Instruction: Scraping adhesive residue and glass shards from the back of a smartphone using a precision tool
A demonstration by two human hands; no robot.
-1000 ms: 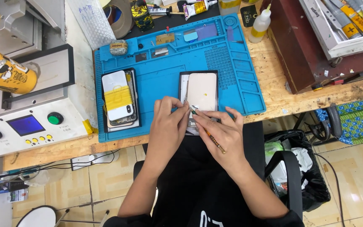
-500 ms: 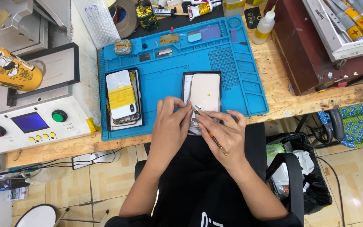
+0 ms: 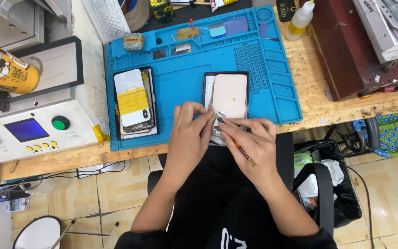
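On the blue mat (image 3: 263, 74), far left, we note a stack of phones (image 3: 134, 102) bound with yellow bands. Mid-mat lies the open phone (image 3: 229, 94). Our left hand (image 3: 190, 133), grip pressed together, pins its near end; just right, our right hand (image 3: 250, 138) pinches a screwdriver (image 3: 236, 140), tip on that same end.

1 blue work mat (image 3: 263, 60), 1 opened phone (image 3: 229, 94), 1 stack of phones w/ yellow band (image 3: 134, 103), 1 thin tool (image 3: 236, 140), 2 hands: left hand (image 3: 187, 136), right hand (image 3: 254, 145). 1 squeeze bottle (image 3: 299, 20), 1 yellow can (image 3: 3, 67).
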